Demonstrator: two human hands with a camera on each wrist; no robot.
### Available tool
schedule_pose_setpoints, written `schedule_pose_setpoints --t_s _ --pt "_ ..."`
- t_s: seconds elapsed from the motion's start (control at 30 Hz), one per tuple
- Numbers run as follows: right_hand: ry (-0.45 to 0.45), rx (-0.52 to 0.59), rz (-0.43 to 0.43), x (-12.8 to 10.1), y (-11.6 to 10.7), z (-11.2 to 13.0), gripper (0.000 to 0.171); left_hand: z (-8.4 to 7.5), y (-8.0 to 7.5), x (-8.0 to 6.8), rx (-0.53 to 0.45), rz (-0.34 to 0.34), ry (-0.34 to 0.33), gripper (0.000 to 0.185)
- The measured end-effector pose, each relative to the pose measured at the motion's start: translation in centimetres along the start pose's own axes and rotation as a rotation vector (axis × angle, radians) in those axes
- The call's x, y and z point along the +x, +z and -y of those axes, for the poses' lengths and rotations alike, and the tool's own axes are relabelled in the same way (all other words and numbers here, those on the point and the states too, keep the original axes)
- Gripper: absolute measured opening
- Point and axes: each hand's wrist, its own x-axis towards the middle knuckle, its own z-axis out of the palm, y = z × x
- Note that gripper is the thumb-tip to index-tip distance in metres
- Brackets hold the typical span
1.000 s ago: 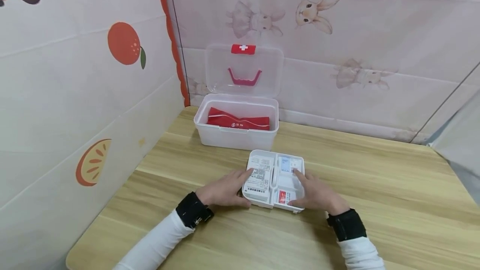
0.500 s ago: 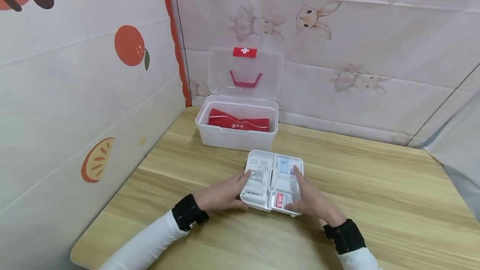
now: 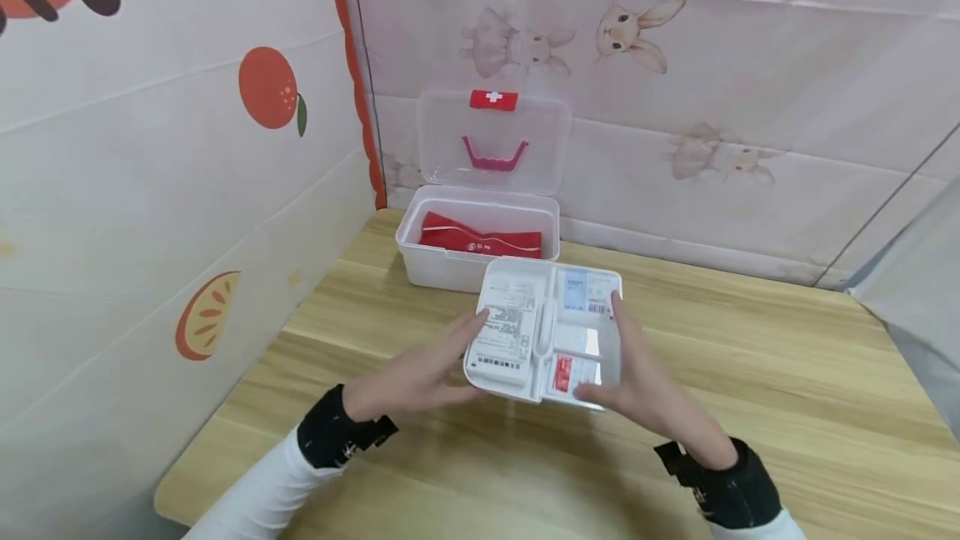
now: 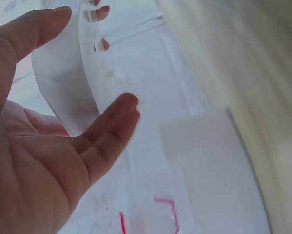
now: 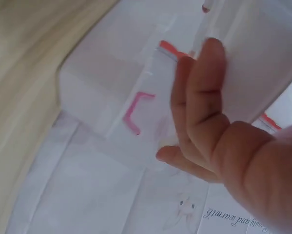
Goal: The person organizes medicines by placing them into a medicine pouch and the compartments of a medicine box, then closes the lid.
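Note:
Both hands hold a white divided tray point(image 3: 543, 340), lifted over the table and tilted slightly. My left hand point(image 3: 420, 369) grips its left side, thumb on the rim and fingers beneath; in the left wrist view the tray's outer wall point(image 4: 63, 83) lies between them. My right hand point(image 3: 648, 382) holds the right side, with fingers under the tray's base point(image 5: 262, 63) in the right wrist view. A printed white box point(image 3: 504, 336) fills the left compartment. On the right lie a blue-and-white packet point(image 3: 585, 290) and a red-and-white packet point(image 3: 566, 375).
Behind the tray stands a translucent first-aid box point(image 3: 442, 269) with a red pouch point(image 3: 480, 242) inside. Its lid point(image 3: 438, 136), with a pink handle point(image 3: 495, 160), stands upright against the back curtain point(image 3: 750, 90). Another curtain point(image 3: 150, 190) borders the wooden table point(image 3: 750, 340) on the left.
Both hands have raised the tray from the table and moved it toward the first-aid box. Its far edge now overlaps the box's front in the head view.

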Motion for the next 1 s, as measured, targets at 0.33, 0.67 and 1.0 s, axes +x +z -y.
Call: schedule_pose_setpoints --t_s 0.33,0.67,1.0 --pt "0.003 0.125 -0.006 7.2 0.2 1.6 0.122 2.6 -4.4 0.5 -0.117 -0.215 0.026 0.095" --pt "0.068 0.184 -0.056 14.7 2.3 1.5 0.105 7.1 -8.3 1.8 -0.167 -0.333 -0.158 0.099" --pt "0.121 0.078 -0.143 20.4 4.6 0.2 0.095 10.9 -12.0 3.9 -0.190 -0.345 -0.186 0.085"
